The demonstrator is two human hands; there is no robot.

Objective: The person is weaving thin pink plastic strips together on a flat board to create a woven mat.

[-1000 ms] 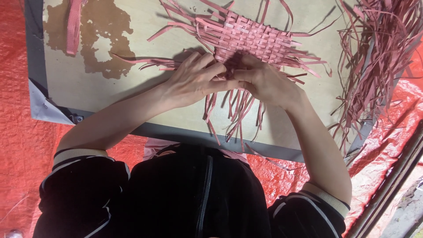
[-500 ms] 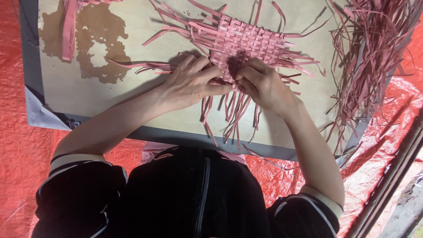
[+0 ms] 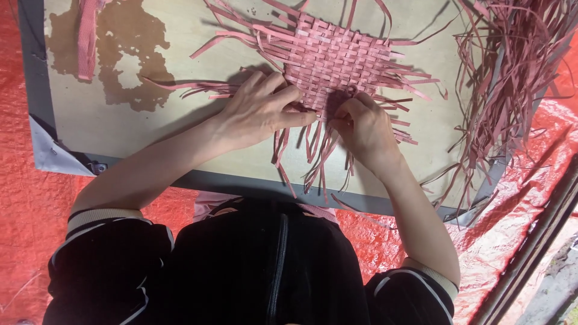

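Shifted rightward, the left hand [image 3: 259, 111] is pressed flat-fingered and the right hand [image 3: 361, 123] pinched on the pink woven strip mat [image 3: 340, 60] atop the grey-edged tan wooden board [image 3: 162, 138] over red tarp [image 3: 30, 204].

Makeshift craft workspace on the ground: wooden board [image 3: 180, 144] lying on red tarp [image 3: 24, 204], loose pink strips [image 3: 512, 78] piling beside a woven mat [image 3: 343, 60].
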